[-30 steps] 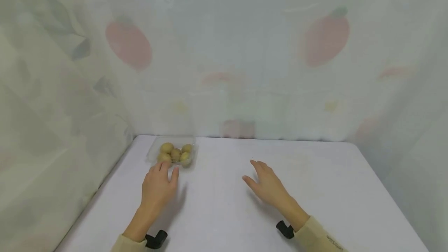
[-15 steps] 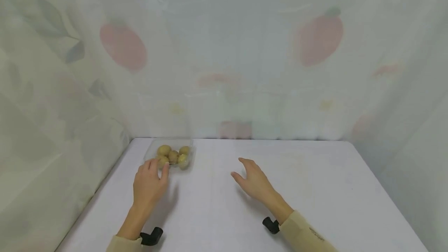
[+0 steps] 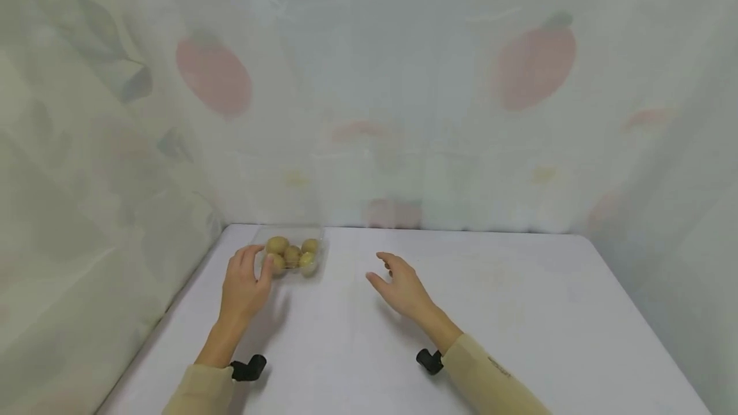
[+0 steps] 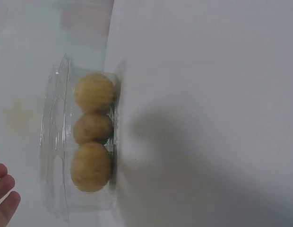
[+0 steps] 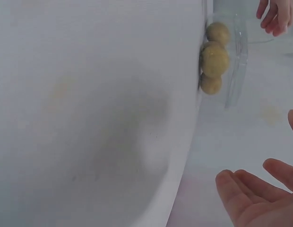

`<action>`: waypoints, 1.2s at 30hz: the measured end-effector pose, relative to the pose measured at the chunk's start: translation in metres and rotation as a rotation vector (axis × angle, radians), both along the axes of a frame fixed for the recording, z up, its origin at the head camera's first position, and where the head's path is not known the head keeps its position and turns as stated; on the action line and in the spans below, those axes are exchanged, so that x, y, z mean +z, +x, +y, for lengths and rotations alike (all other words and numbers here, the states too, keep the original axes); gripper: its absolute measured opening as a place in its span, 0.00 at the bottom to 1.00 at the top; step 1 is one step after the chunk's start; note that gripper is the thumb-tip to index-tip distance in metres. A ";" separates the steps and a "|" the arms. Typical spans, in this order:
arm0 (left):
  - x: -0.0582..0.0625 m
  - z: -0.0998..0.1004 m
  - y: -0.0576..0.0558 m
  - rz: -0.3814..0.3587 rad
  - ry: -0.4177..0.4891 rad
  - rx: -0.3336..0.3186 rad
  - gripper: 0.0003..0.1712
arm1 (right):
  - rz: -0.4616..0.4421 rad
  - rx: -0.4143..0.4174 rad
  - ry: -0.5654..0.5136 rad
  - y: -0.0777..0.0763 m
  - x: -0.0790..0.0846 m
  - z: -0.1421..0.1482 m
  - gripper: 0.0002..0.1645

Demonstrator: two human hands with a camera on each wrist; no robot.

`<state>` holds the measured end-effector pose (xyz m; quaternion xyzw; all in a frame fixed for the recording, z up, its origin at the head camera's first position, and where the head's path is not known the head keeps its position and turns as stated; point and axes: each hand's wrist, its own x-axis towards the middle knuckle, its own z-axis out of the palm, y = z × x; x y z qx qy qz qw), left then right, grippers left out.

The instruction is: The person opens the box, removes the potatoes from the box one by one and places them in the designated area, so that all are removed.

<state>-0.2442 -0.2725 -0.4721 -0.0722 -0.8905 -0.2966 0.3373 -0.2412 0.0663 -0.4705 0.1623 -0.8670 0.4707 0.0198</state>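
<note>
A clear plastic container [image 4: 61,189] holds several round, yellow-brown fruits or potatoes [image 3: 292,255]; their exact kind is hard to tell. It sits near the back left of the white table. My left hand [image 3: 245,285] hovers at the container's near left side, fingers spread and bent a little; in the left wrist view its fingertips [image 4: 5,196] appear apart from the plastic. To the right, over the middle of the table, my right hand [image 3: 402,290] hangs in the air with loosely bent fingers and holds nothing.
The white table [image 3: 519,325] ends against a pale printed curtain [image 3: 380,82] at the back. More fabric [image 3: 86,210] hangs along the left side, and another sheet along the right. A black wrist device [image 3: 249,368] shows at each sleeve.
My right hand has moved left, toward the container. My left hand has shifted slightly left and forward along the container's near left corner. The container stays in place while the head view shifts a little.
</note>
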 end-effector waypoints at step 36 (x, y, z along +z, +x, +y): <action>-0.002 -0.050 -0.047 -0.690 0.297 -0.176 0.61 | -0.207 0.105 -0.203 -0.056 -0.002 -0.080 0.39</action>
